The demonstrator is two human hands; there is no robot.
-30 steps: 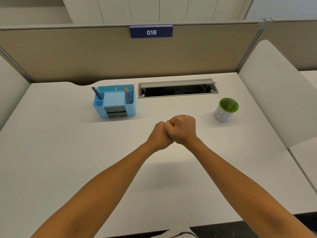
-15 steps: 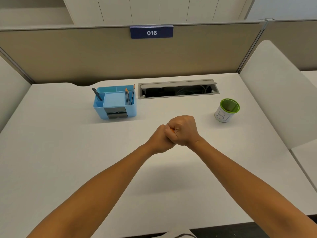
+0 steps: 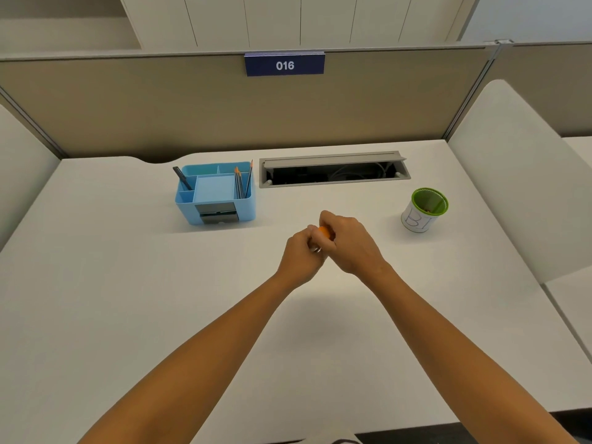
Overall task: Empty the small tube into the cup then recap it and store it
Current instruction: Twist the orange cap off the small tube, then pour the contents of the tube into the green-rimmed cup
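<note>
desk (image 3: pixel 128 283): smooth matt white surface under my arms
organizer (image 3: pixel 246 209): light blue plastic, smooth
cup (image 3: pixel 416 221): white paper look, green inside

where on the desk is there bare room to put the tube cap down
Bare desk left of the forearms, below the blue organizer. Also bare between the right hand and the green-rimmed cup. Crowded along the back: organizer and cable tray.

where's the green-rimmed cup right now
In the head view the cup stands upright on the right side of the desk, just right of the hands and in front of the right end of the cable tray.
</note>
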